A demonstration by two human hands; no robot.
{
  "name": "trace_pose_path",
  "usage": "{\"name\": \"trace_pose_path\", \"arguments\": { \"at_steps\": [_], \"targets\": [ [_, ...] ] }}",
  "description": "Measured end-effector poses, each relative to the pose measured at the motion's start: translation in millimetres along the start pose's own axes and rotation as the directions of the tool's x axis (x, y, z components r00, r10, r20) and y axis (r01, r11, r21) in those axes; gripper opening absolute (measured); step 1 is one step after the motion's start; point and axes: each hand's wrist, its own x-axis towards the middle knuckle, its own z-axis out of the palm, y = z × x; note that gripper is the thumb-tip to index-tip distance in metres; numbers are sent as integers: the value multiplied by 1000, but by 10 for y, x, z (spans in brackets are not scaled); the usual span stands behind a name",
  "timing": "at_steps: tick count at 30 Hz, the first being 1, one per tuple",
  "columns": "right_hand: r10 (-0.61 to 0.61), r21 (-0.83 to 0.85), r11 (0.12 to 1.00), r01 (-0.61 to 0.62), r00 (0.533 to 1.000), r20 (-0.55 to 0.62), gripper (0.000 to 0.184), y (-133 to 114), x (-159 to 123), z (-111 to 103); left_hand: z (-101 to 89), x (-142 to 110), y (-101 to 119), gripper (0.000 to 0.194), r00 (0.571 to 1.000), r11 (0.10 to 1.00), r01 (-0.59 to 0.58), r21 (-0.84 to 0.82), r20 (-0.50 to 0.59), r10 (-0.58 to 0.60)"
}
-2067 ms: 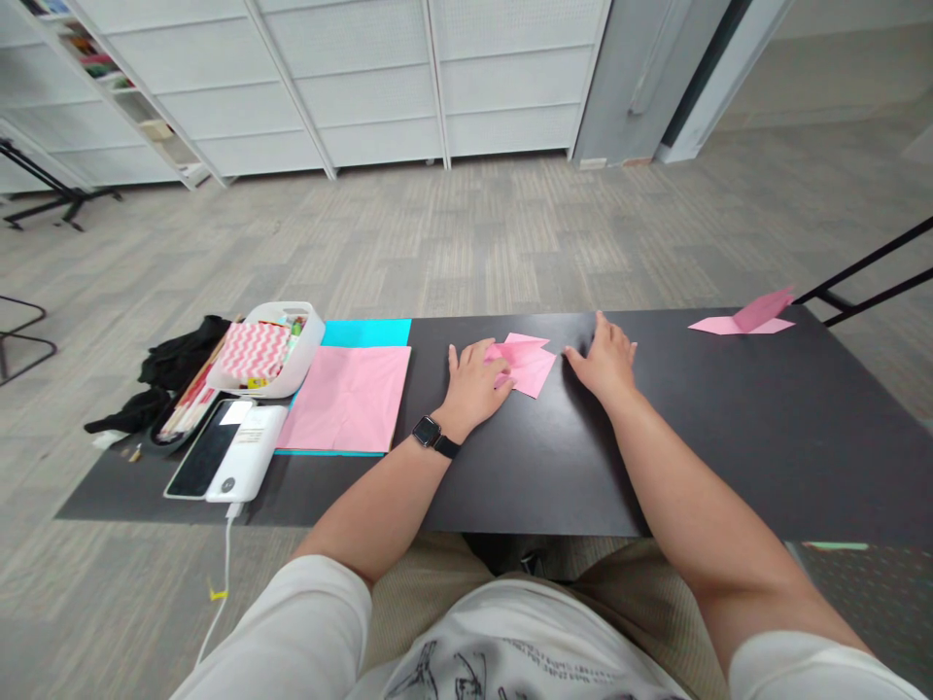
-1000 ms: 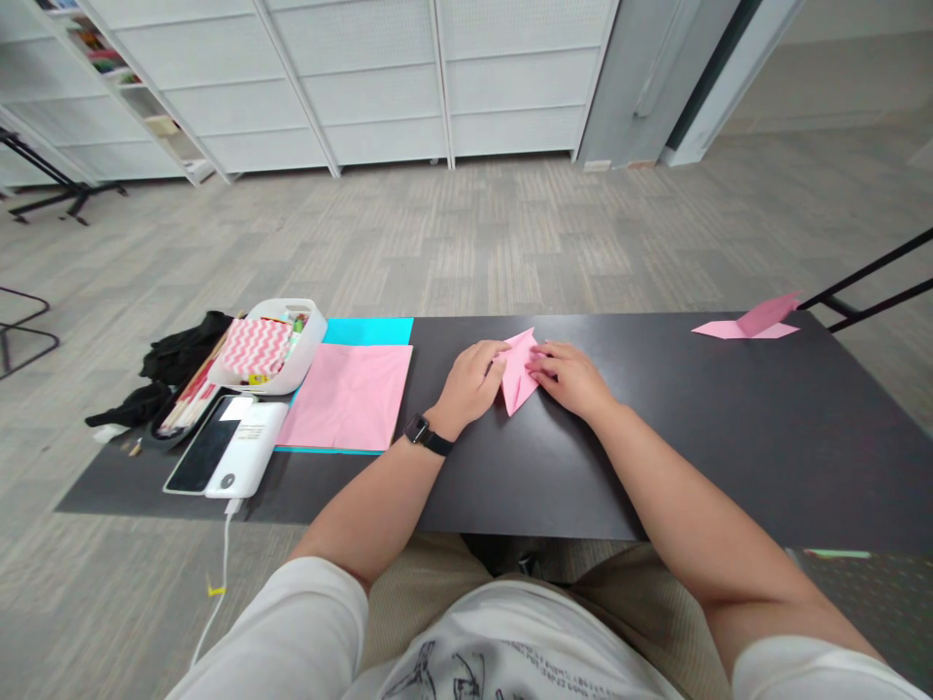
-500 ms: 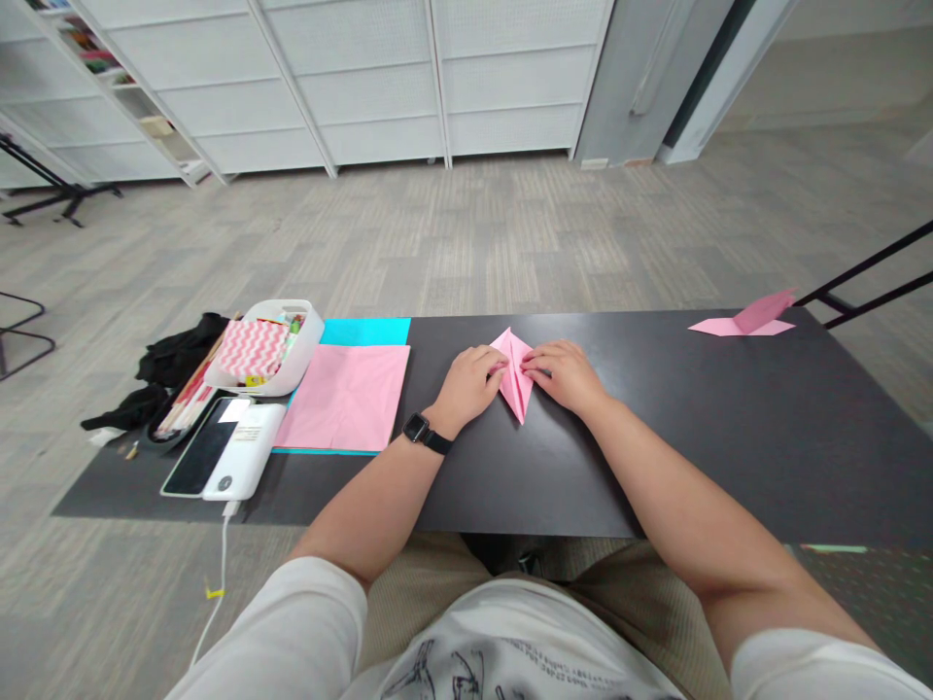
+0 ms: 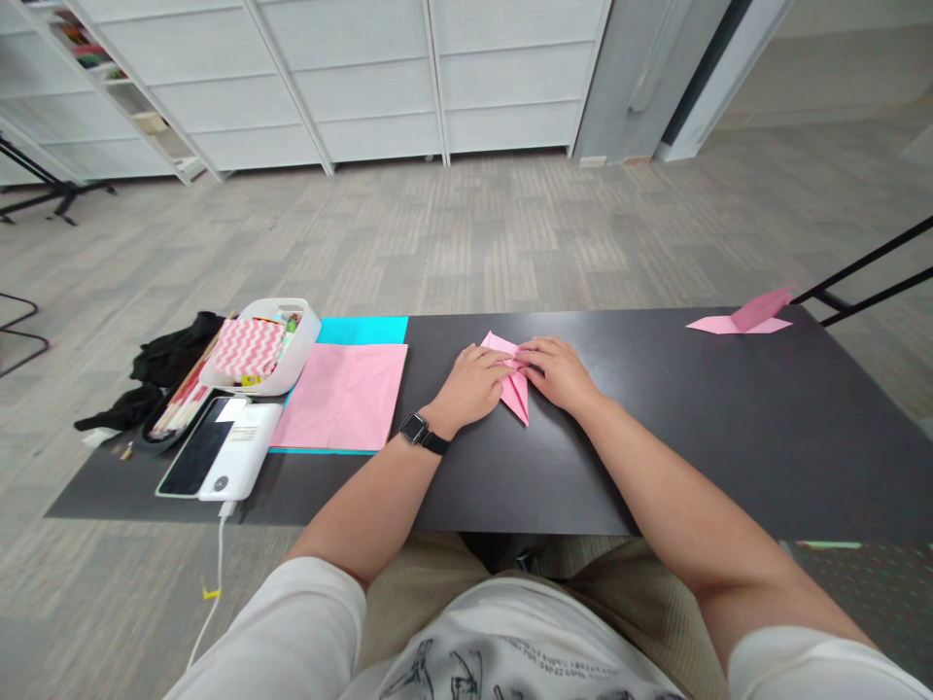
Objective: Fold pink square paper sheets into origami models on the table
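Note:
A piece of folded pink origami paper (image 4: 514, 397) lies on the dark table, its lower point toward me and a crease down its middle. My left hand (image 4: 473, 382) covers its left side, with the fingers pressed together on the paper. From the right, my right hand (image 4: 558, 374) grips the upper part, and its fingertips nearly meet those of the left. The fingers hide the paper's centre. A black smartwatch (image 4: 415, 429) is strapped to my left wrist.
Pink sheets (image 4: 350, 394) lie over blue paper (image 4: 364, 331) on the left. Beside them are a white basket (image 4: 306, 340), a phone (image 4: 193, 457), a white power bank (image 4: 244, 457) with a cable, and black cloth (image 4: 171, 355). A pink folded paper figure (image 4: 750, 316) stands far right.
My left fingers have moved right, over the paper's middle. The folded paper has turned slightly, its top point shifting left and its lower point right.

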Motion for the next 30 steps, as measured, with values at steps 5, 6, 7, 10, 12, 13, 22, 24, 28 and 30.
{"name": "trace_pose_path", "arguments": {
  "at_steps": [5, 6, 7, 10, 12, 13, 22, 24, 28, 30],
  "targets": [
    [57, -51, 997, -63, 992, -109, 27, 30, -5, 66, -21, -9, 24, 42, 998, 1000, -14, 17, 61, 13],
    [56, -51, 997, -62, 992, -112, 27, 34, -8, 70, -17, -9, 24, 42, 998, 1000, -8, 17, 66, 7],
    [53, -48, 997, -59, 992, -113, 27, 37, -11, 69, -11, -10, 22, 42, 998, 1000, -1, 17, 70, -1],
    [23, -36, 999, -26, 996, -86, 28, 41, -29, 37, 0, -9, 19, 42, 996, 1000, 18, 17, 84, -19],
    [-5, -29, 1000, 3, 999, -44, 31, 46, -49, 2, 0, -8, 20, 42, 995, 1000, 26, 17, 94, -27],
    [-17, -25, 1000, 17, 1000, -21, 34, 50, -61, -16, -2, -7, 21, 43, 995, 999, 29, 16, 98, -30],
    [-48, -53, 997, 57, 987, 153, 59, 86, -215, -167, -9, -12, 25, 45, 993, 999, 47, -6, 112, -46],
    [-48, -56, 997, 59, 981, 189, 65, 83, -247, -201, -4, -18, 21, 46, 994, 999, 45, -14, 105, -43],
    [-50, -49, 997, 64, 969, 240, 75, 61, -281, -241, 16, -31, 10, 46, 995, 999, 38, -21, 96, -36],
    [-51, -46, 997, 66, 964, 260, 79, 49, -283, -250, 26, -36, 7, 45, 995, 999, 36, -24, 93, -34]
  ]
}}
